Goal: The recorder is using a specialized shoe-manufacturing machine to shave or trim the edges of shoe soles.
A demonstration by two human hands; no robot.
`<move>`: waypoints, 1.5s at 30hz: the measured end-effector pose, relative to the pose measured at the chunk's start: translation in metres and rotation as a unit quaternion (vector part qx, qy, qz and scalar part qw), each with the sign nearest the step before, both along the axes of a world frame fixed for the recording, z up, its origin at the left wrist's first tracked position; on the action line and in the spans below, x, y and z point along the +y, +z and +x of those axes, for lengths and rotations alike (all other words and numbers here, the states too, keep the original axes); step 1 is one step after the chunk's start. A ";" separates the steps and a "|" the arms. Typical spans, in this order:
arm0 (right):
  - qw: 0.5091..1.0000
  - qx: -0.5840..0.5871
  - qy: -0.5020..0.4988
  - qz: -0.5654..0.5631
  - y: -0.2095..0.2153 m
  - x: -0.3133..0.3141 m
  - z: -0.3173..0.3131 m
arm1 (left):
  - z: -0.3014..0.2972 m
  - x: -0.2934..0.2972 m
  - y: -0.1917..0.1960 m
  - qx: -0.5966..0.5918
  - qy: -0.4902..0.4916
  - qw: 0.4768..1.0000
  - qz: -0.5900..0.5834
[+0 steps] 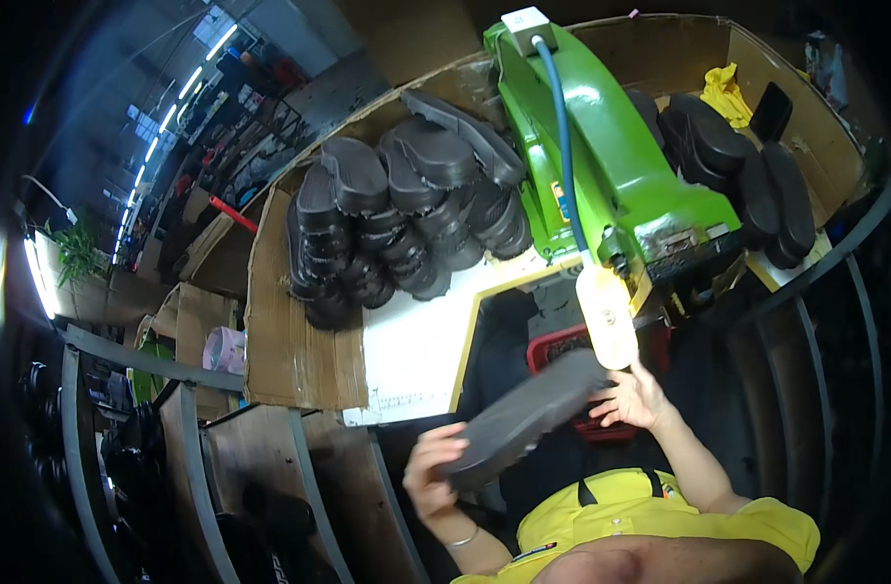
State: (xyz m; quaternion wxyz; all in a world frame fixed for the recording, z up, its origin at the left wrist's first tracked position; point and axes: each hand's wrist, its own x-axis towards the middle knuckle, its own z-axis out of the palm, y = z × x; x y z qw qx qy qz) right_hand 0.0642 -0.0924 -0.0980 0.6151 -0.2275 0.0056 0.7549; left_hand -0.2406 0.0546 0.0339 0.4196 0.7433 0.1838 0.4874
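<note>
A dark shoe sole (528, 419) hangs tilted in front of my body, its right end higher and blurred. My left hand (433, 470) is closed around its lower left end. At the upper right end is my right hand (632, 397), fingers apart and pointing toward the sole; whether they touch it is unclear. Just above that hand, a pale yellow elongated lamp head (609, 316) glows. It sits by the front of a green machine (620, 156).
Stacked dark soles (406, 195) stand left of the machine on a white board (411, 346), inside a cardboard enclosure (304, 336). More soles (732, 165) and a yellow cloth (726, 94) lie to the right. Below the lamp is a red bin (547, 352). Metal rails (197, 467) curve along the left.
</note>
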 end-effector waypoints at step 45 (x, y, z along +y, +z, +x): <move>0.802 -0.360 -0.474 -0.042 0.074 -0.085 0.155 | 0.208 -0.058 -0.054 0.015 -0.068 0.963 -0.260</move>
